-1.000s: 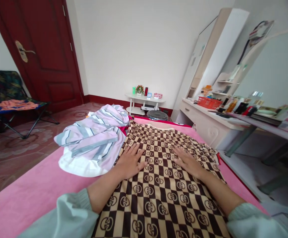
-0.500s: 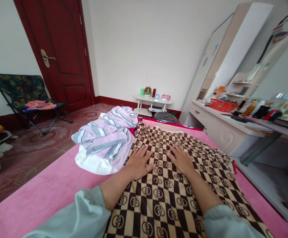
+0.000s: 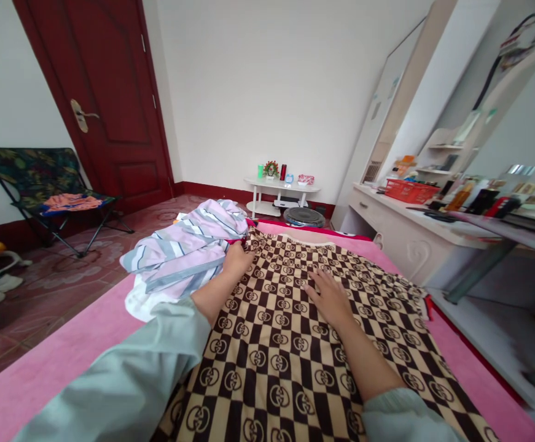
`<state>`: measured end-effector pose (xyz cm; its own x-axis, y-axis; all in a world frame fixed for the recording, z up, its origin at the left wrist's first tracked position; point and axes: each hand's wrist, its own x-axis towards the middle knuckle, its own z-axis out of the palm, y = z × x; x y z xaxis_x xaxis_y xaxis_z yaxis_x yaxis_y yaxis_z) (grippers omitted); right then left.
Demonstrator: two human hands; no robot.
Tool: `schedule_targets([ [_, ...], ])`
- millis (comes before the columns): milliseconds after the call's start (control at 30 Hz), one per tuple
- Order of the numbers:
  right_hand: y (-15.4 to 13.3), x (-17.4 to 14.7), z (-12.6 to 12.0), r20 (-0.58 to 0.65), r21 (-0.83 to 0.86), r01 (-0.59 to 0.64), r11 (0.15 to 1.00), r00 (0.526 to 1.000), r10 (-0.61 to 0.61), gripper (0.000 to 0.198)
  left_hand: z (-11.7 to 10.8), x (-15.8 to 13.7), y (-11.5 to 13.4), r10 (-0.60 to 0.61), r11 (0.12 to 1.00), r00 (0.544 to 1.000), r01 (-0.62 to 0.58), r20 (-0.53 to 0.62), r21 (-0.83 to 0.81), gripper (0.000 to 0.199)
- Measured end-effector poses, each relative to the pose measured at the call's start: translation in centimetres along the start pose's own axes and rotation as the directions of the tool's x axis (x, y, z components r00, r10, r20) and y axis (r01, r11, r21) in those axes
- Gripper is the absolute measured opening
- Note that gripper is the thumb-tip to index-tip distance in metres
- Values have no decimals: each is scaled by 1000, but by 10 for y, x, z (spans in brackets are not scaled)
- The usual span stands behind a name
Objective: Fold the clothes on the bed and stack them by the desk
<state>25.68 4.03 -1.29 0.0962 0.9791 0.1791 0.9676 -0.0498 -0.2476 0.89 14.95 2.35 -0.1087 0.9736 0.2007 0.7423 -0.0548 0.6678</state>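
Note:
A brown-and-beige checkered garment [image 3: 285, 319] with a ring-like print lies spread flat before me, its light-edged neckline at the far end. At its far left edge, beside the striped cloth, my left hand [image 3: 238, 260] is closed, with the fabric edge between thumb and fingers; the fingertips are partly hidden. My right hand [image 3: 330, 296] rests palm down on the middle of the garment, fingers spread. Bunched left of it is a pink, grey and white striped cloth [image 3: 188, 245]. Both lie on a pink bedcover [image 3: 64, 362].
A dressing table [image 3: 414, 224] with a red basket [image 3: 410, 191] and bottles stands along the right. Beyond the bed are a low white stand [image 3: 281, 184] and a round dark lid-like object [image 3: 304, 216]. A folding chair [image 3: 32, 178] stands left, near the red door [image 3: 96, 92].
My left hand has moved forward and left, from lying flat on the garment to closing on its far left edge. My right hand stays flat in about the same spot.

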Motion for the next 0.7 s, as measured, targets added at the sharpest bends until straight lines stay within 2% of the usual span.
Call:
schedule_targets([
  [67,-2,-1,-3,7,10,-6,1000,1000,6,59,3,16,6,-43,996,999,41,30,85,39],
  [133,-3,-2,-5,10,20,-11,1000,1000,10,59,6,22,12,-39,986,998,31,42,165,32],
  [200,-3,-3,-7,11,27,-12,1000,1000,12,59,10,18,21,49,976,998,-56,41,213,30],
  [267,-3,-3,-7,14,30,-14,999,1000,13,59,18,3,30,221,946,972,-232,74,226,34],
  [333,-2,-2,-6,14,25,-13,1000,1000,13,58,29,-20,38,427,869,889,-454,165,197,35],
  [400,-1,-1,-5,5,17,-11,1000,1000,11,56,40,-42,42,588,762,765,-633,263,138,35],
  [467,0,-1,-4,-5,14,-8,1000,1000,8,55,47,-59,42,676,677,666,-730,315,92,36],
  [500,0,0,-3,-6,15,-7,1000,1000,7,54,48,-64,40,700,653,642,-753,313,82,35],
  [533,1,0,-3,-6,18,-8,1000,1000,8,54,48,-66,37,713,648,641,-757,284,83,35],
  [567,1,0,-3,-5,22,-9,1000,1000,9,54,46,-66,34,711,664,665,-742,228,92,34],
  [633,2,0,-2,1,32,-9,999,1000,9,55,39,-59,27,647,751,760,-650,62,117,33],
  [700,2,0,-1,3,48,-12,999,1000,12,55,33,-48,19,489,870,870,-482,-60,102,39],
])
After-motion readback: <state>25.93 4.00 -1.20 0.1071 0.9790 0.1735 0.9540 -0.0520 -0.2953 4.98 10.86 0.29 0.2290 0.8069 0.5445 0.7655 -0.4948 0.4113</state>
